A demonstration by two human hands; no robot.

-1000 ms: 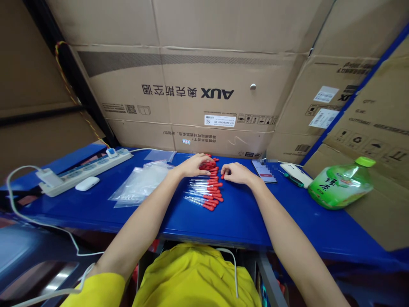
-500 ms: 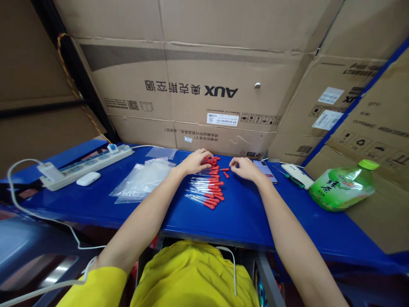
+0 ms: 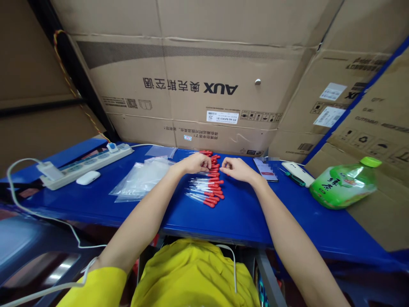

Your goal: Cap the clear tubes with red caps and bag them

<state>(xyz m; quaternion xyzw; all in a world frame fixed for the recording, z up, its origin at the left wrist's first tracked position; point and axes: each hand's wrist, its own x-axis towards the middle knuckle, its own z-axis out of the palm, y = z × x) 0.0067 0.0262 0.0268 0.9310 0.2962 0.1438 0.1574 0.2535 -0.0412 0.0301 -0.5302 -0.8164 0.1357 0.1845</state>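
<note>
Several clear droppers with red bulbs (image 3: 213, 186) lie in a column on the blue table, bulbs to the right and thin tubes to the left. My left hand (image 3: 197, 163) rests over the tubes in the upper part of the column, its fingers curled closed beside the red bulbs. Just right of the bulbs is my right hand (image 3: 237, 169), thumb and forefinger pinched together at the bulb ends. Whether either hand grips a dropper is too small to make out. More red bulbs (image 3: 206, 152) show beyond my left hand.
Clear plastic zip bags (image 3: 142, 179) lie left of the droppers. Further left are a power strip (image 3: 89, 164) and a white case (image 3: 88, 178). On the right are a phone (image 3: 266, 169), a white device (image 3: 298, 172) and a green bottle (image 3: 343, 185). Cardboard (image 3: 191, 64) walls the back.
My right hand has moved left, up to the bulbs. My left hand has come slightly nearer and its fingers have curled in. Loose bulbs that stuck out right now sit closer to the column.
</note>
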